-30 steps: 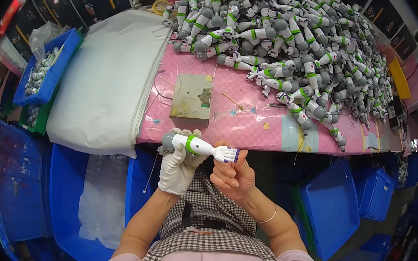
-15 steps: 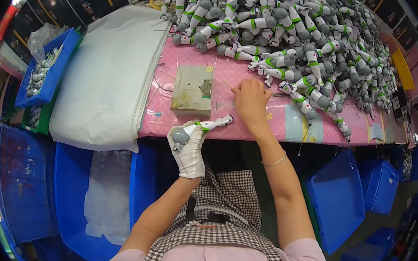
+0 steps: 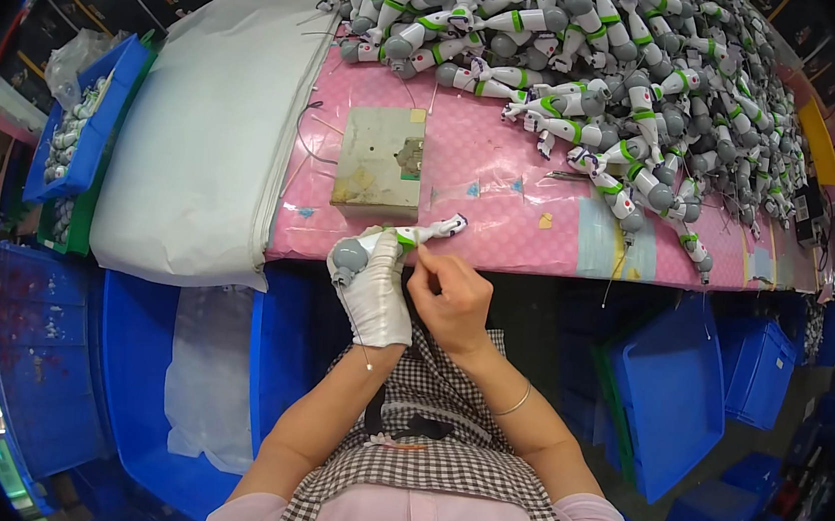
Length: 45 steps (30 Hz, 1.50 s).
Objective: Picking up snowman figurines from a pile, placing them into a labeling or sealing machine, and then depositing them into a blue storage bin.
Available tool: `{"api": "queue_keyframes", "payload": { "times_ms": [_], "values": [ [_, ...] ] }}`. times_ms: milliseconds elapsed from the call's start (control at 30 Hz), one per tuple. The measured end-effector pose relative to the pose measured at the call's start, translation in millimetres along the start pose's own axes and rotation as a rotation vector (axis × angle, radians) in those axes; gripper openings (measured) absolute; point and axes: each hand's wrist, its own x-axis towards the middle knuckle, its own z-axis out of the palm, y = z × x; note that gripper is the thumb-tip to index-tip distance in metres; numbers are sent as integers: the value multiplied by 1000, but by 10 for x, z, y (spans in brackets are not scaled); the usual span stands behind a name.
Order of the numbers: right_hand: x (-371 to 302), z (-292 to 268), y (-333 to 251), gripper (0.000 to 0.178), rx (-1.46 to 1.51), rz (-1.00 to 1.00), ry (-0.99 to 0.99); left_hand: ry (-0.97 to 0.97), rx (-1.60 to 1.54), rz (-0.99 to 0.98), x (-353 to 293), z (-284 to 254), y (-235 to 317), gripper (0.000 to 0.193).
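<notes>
My left hand (image 3: 378, 302), in a white glove, is closed around a toy figure's arm (image 3: 358, 251), white with a grey ball-shaped shoulder and a green band. The toy hand points to the right, and a thin wire hangs from the shoulder end. Just right of it, my bare right hand (image 3: 454, 299) is closed in a pinch, its fingertips close to the toy arm's green band. Whatever the pinch holds is too small to make out. Both hands are at the front edge of the pink-covered table (image 3: 500, 233).
A metal block (image 3: 372, 161) sits beyond my hands. Many similar toy arms (image 3: 595, 87) are heaped at the back and right. White sheets (image 3: 204, 129) cover the table's left part. Blue bins (image 3: 671, 395) stand below, and a blue crate (image 3: 114, 121) of small parts is far left.
My right hand has come back from the table near the heap to the toy arm in my left hand. A thin stick near its fingers earlier no longer shows on the table.
</notes>
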Motion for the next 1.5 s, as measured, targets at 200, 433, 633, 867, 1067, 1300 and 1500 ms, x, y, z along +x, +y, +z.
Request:
{"api": "queue_keyframes", "payload": {
  "times_ms": [200,433,633,867,1067,1300,1500],
  "values": [
    [32,-30,12,15,-9,-18,-25,33,-18,7,-5,6,-35,11],
    [43,-32,-28,14,52,2,-39,25,-15,13,8,0,-58,13],
    [265,-285,-42,13,94,17,53,-187,147,395,-85,-57,271,33],
    [924,-332,597,13,-402,-173,-71,-507,-334,-221,214,29,1079,53],
    [778,-357,70,13,-38,-111,-170,-643,-734,-578,437,-8,1108,58],
    [367,-389,-363,48,804,277,-793,-576,-586,-512,293,65,885,49],
    [215,-363,-327,37,635,111,-571,-575,-555,-522,198,123,865,52]
  ]
}}
